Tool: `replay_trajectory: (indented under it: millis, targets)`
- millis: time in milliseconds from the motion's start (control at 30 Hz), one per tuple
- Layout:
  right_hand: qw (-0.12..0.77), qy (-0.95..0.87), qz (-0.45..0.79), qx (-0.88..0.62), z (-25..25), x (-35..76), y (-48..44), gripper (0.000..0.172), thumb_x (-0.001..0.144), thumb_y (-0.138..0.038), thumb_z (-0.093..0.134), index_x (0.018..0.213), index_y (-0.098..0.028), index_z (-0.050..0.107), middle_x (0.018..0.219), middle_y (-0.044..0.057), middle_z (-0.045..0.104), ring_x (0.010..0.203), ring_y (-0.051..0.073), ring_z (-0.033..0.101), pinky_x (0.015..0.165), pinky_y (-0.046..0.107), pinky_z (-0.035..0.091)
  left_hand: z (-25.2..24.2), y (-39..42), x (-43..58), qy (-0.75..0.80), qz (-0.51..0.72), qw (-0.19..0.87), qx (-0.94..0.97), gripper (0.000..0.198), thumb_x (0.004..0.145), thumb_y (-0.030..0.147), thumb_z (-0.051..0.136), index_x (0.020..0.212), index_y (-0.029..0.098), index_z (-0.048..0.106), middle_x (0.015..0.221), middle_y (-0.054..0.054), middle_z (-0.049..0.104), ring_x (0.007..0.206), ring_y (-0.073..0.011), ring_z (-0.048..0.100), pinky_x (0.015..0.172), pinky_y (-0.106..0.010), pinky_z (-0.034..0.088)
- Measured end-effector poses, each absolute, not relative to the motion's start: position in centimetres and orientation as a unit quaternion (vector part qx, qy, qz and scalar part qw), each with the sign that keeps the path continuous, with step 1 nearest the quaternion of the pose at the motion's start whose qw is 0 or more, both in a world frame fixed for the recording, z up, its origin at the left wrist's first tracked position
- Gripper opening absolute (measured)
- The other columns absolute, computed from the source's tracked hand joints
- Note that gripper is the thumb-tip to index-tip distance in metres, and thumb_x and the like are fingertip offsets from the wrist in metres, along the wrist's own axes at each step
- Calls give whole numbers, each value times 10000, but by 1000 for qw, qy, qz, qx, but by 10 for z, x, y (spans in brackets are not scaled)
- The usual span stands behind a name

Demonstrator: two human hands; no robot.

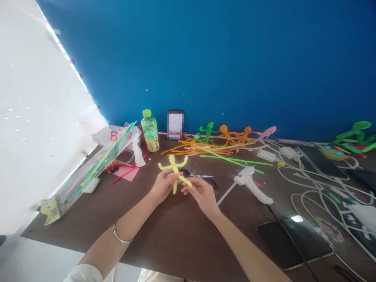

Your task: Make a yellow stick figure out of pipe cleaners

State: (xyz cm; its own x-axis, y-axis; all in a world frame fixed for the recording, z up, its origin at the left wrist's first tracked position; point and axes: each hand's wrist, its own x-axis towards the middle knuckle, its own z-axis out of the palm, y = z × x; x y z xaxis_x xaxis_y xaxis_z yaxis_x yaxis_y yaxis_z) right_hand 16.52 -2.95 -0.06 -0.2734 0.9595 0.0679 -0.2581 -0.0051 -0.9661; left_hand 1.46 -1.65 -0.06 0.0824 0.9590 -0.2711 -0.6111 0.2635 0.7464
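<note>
A yellow pipe-cleaner figure (175, 169) with a round head, two raised arms and two legs is held up over the dark table. My left hand (163, 185) pinches its lower body from the left. On the right, my right hand (202, 192) has its fingers closed at the end of the leg that sticks out that way. Behind the hands lie scissors (205, 176), partly hidden. A white glue gun (251, 184) with a glue stick rests to the right of my right hand.
A green-capped bottle (150, 133), an upright phone (175, 125), loose pipe cleaners (229, 156) and several coloured figures (227, 134) stand or lie along the blue wall. At left is a plastic bag of pipe cleaners (100, 168); at right, cables and a tablet (293, 241).
</note>
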Motion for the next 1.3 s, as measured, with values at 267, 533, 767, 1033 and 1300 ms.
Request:
replay_trajectory:
  millis: [267,533,767,1033,1300]
  targets:
    - [452,-420,733,-286,-2,169,-24,152,691,-319,673,802,-219,643,925,40,676,791,161,643,752,327,505,0,-17,14,375,569,692,239,333,568,189,753,855,108,605,830,-82,678,620,-141,625,594,-239,488]
    - [410,-416,765,-269,-1,175,-21,111,682,-306,683,690,-201,649,879,24,675,886,173,622,833,344,474,2,-19,16,371,575,692,230,367,546,166,763,867,129,589,810,-71,681,714,-170,637,649,-263,491]
    - [451,-404,741,-291,1,170,-20,357,652,-298,704,985,-235,592,945,49,637,816,155,624,773,318,491,-3,-12,12,373,615,667,195,268,607,184,729,848,119,632,839,-59,670,737,-123,620,712,-223,476]
    - [409,-511,644,-397,-3,156,-28,265,666,-326,668,852,-146,611,560,-9,576,471,100,506,446,241,414,3,-17,19,352,636,661,187,230,576,146,741,770,141,619,797,-22,654,789,-124,608,796,-250,455]
    - [368,-497,663,-422,4,152,-32,217,669,-328,656,774,-157,575,531,-46,532,337,47,406,325,186,252,-3,-21,21,371,620,661,200,261,552,156,759,774,162,621,761,-3,642,821,-117,589,759,-227,444]
